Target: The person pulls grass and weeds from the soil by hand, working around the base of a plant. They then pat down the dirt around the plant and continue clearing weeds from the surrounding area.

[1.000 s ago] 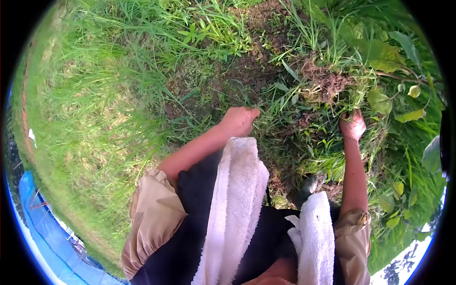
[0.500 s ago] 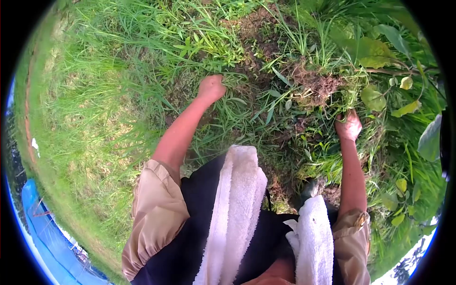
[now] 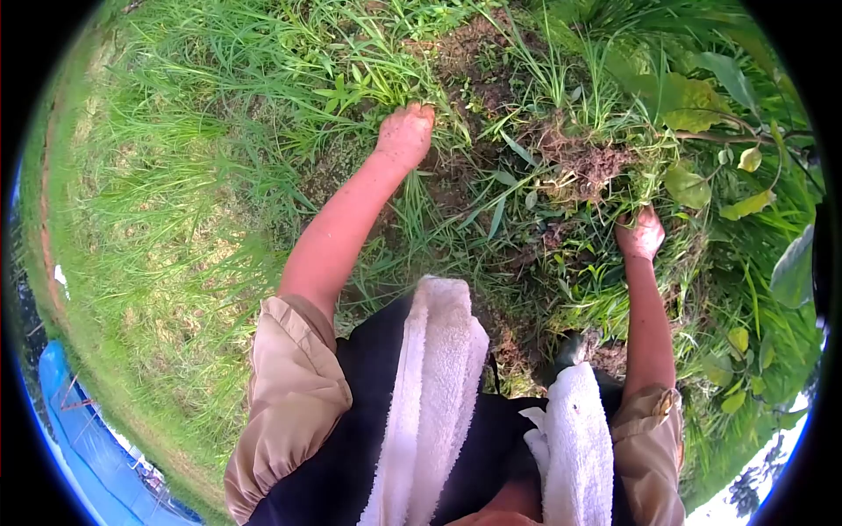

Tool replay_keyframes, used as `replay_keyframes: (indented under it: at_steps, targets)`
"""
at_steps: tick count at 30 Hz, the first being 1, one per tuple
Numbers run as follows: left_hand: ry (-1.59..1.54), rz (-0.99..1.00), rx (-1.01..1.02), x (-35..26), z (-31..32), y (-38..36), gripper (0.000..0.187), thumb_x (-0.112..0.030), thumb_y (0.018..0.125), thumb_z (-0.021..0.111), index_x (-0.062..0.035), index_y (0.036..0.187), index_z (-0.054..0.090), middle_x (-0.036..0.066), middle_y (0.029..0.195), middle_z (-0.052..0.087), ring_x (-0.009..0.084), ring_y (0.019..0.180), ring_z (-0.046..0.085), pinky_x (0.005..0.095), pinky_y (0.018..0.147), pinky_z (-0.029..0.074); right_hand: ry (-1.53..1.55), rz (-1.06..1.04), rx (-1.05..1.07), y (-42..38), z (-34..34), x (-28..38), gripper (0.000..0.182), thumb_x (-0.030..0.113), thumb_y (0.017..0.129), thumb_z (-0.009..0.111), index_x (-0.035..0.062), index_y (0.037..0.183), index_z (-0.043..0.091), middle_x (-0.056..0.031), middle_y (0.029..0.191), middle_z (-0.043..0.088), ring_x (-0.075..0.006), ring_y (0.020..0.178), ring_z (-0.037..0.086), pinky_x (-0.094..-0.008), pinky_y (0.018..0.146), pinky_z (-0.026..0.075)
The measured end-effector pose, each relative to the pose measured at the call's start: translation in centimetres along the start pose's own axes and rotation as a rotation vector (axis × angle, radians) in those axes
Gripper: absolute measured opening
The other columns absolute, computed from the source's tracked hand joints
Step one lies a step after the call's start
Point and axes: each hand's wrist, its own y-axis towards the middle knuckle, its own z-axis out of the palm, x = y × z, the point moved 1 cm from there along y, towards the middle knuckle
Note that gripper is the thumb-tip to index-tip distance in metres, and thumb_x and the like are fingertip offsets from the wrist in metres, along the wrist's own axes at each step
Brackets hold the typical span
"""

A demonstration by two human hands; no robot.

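Note:
My left hand [image 3: 406,136] is closed low among the green weeds [image 3: 373,88], its fingers wrapped round their stems near the soil. My right hand [image 3: 641,235] grips the leafy end of an uprooted clump of weeds [image 3: 647,186]. That clump's pale roots and clinging brown earth [image 3: 589,167] point to the left. The right fingertips are partly hidden by the leaves. Between the two hands lie loose grass blades and long leaves on dark soil [image 3: 456,188].
Broad-leaved plants [image 3: 688,186] with some yellowing leaves and a stem stand close on the right. Tall grass [image 3: 175,202] spreads to the left. A white towel [image 3: 438,351] hangs from my neck. Far lower left is a blue sheet [image 3: 83,421].
My left hand has moved forward and slightly right, from the lower grass to the leafy weeds, closing among them. My right hand and its clump have barely shifted.

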Motion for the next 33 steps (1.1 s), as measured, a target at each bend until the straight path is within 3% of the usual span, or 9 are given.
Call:
replay_keyframes:
  at_steps: [3,4,13,16,19,22,29,32,33]
  targets:
    - [-0.271,0.138,-0.227,0.6,1.3,-0.6,0.025,0.001,0.068,0.053,-0.0004,0.092,0.054,0.021,0.1,0.06,0.0368,0.092,0.06,0.0436,0.078,0.051,0.043,-0.033,-0.049,-0.2,0.1,-0.2,0.033,0.02,0.069,0.062,0.0116,0.101,0.059,-0.0103,0.097,0.061,-0.0294,0.084,0.062,-0.0401,0.073,0.052]
    - [-0.219,0.054,-0.007,-0.5,0.3,-1.3,0.027,0.004,0.063,0.053,0.0002,0.089,0.058,0.022,0.095,0.062,0.0377,0.09,0.061,0.0427,0.081,0.05,0.051,-0.03,-0.044,-0.2,-0.1,0.0,0.032,0.02,0.069,0.062,0.0116,0.1,0.059,-0.0105,0.097,0.061,-0.0294,0.084,0.062,-0.0398,0.073,0.052]
    - [-0.725,0.319,0.071,-5.2,-1.1,-4.0,0.045,-0.005,0.064,0.053,-0.0001,0.108,0.058,0.021,0.106,0.061,0.0363,0.099,0.059,0.0386,0.089,0.048,-0.014,-0.056,-0.069,0.6,1.8,-0.8,0.034,0.021,0.069,0.065,0.0108,0.101,0.06,-0.0105,0.089,0.065,-0.0306,0.078,0.063,-0.0378,0.072,0.053]
    - [-0.872,0.465,-0.161,-9.6,-4.1,-4.0,0.048,0.0,0.06,0.053,-0.0023,0.108,0.058,0.022,0.1,0.06,0.0359,0.096,0.059,0.0392,0.084,0.049,-0.009,0.025,0.025,0.6,1.0,0.0,0.033,0.022,0.07,0.066,0.0097,0.1,0.06,-0.0112,0.09,0.065,-0.0293,0.078,0.064,-0.0377,0.07,0.054]
    - [-0.284,0.123,0.134,-6.9,-5.4,1.1,0.042,-0.002,0.069,0.052,-0.0046,0.111,0.051,0.023,0.103,0.056,0.0399,0.09,0.059,0.0466,0.079,0.05,0.026,-0.077,-0.125,0.7,1.9,-0.7,0.03,0.022,0.071,0.065,0.0106,0.099,0.061,-0.0103,0.09,0.065,-0.0294,0.079,0.063,-0.0375,0.07,0.053]
    - [-0.178,-0.168,-0.022,-1.5,-2.5,4.3,0.028,-0.006,0.08,0.046,-0.0045,0.107,0.05,0.024,0.106,0.055,0.0408,0.087,0.059,0.0495,0.075,0.049,0.031,-0.006,-0.034,0.4,1.0,-0.1,0.028,0.021,0.072,0.064,0.0116,0.098,0.061,-0.0097,0.09,0.065,-0.0287,0.08,0.064,-0.037,0.07,0.053]
    - [-0.317,-0.127,0.055,1.5,-1.8,5.0,0.019,-0.008,0.075,0.054,0.0009,0.091,0.057,0.02,0.087,0.062,0.0315,0.082,0.063,0.0393,0.077,0.05,0.041,0.041,0.004,0.6,0.7,0.3,0.029,0.021,0.072,0.064,0.0114,0.099,0.061,-0.0104,0.092,0.064,-0.0279,0.081,0.064,-0.0371,0.072,0.053]
    - [-0.586,0.166,-0.103,-3.2,0.1,-0.6,0.018,-0.001,0.07,0.054,-0.0025,0.088,0.057,0.016,0.09,0.063,0.0308,0.08,0.063,0.0367,0.076,0.052,0.012,-0.013,0.001,0.5,0.5,0.5,0.03,0.022,0.074,0.063,0.0116,0.102,0.062,-0.0106,0.095,0.064,-0.0288,0.082,0.063,-0.0378,0.071,0.053]
    - [-0.477,0.336,0.109,-5.2,-0.9,-2.0,0.032,-0.001,0.065,0.058,-0.0054,0.096,0.057,0.018,0.095,0.062,0.0351,0.089,0.062,0.0412,0.08,0.051,-0.011,-0.009,0.029,0.6,0.2,0.7,0.03,0.023,0.074,0.063,0.0115,0.101,0.062,-0.0105,0.095,0.064,-0.0291,0.082,0.063,-0.0378,0.071,0.053]
